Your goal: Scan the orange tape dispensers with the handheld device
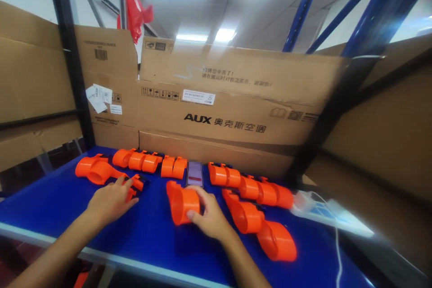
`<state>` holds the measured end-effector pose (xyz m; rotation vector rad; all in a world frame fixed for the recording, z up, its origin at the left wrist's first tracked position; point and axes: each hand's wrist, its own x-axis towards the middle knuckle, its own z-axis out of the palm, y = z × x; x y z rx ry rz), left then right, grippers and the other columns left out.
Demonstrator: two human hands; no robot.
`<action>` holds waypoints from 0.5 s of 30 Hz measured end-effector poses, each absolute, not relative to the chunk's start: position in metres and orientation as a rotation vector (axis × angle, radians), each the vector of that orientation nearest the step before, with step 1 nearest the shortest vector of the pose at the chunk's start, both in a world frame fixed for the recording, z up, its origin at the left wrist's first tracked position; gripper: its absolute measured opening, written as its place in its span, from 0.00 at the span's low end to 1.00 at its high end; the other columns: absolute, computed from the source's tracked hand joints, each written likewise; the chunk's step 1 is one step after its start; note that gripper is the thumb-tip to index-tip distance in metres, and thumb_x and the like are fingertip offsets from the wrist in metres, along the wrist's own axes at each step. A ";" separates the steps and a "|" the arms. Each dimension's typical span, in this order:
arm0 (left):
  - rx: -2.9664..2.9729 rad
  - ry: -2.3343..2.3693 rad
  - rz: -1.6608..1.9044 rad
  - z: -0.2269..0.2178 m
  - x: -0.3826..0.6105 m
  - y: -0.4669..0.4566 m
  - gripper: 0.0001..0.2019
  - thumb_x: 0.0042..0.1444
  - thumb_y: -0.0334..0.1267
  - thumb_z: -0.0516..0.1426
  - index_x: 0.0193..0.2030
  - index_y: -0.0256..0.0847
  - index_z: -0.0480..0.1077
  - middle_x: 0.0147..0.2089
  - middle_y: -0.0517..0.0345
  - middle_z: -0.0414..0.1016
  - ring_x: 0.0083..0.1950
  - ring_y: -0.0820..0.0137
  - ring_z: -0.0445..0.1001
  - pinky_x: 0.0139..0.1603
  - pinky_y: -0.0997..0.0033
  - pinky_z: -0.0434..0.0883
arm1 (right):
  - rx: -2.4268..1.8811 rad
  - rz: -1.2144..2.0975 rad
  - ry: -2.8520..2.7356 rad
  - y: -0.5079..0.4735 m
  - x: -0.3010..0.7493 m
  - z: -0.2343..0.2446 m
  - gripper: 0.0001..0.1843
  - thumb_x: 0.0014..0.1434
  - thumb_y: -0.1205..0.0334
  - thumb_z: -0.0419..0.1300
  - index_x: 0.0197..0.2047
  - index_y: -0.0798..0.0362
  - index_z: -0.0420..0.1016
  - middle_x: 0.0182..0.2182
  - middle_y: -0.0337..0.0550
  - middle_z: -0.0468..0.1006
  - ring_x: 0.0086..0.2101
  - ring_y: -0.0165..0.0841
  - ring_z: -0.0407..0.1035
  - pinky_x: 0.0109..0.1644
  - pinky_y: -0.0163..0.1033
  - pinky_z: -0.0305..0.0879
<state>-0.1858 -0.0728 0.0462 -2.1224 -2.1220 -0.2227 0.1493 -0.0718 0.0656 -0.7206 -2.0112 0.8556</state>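
Resting my left hand (111,200), fingers spread open, on an orange clip (137,183) toward the tabletop's (50,207) left edge, I am gripping an orange tube (180,204) mid-table with my right hand (209,217). Held at one end only, it could slip and roll, I reckon. Its long axis is lying across the tabletop, mouth pointing left.

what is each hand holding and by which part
The right hand grips an orange plastic tube by its rounded side. The left hand lies flat on a smaller orange piece, not closed round it.
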 end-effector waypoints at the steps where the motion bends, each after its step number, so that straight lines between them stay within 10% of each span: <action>1: -2.136 -2.135 -0.203 0.045 -0.187 -0.074 0.30 0.58 0.50 0.54 0.66 0.45 0.63 0.60 0.39 0.69 0.49 0.47 0.76 0.47 0.51 0.69 | -0.716 0.878 -2.053 -0.072 0.146 0.065 0.30 0.55 0.43 0.63 0.55 0.52 0.68 0.33 0.39 0.75 0.28 0.30 0.65 0.31 0.32 0.61; 15: -1.768 -1.857 -0.798 0.154 -0.153 -0.118 0.18 0.61 0.51 0.53 0.53 0.48 0.72 0.50 0.50 0.76 0.39 0.57 0.76 0.34 0.64 0.67 | -1.103 0.708 -2.343 -0.079 0.053 0.077 0.33 0.53 0.36 0.63 0.54 0.50 0.73 0.35 0.43 0.81 0.31 0.37 0.74 0.32 0.35 0.62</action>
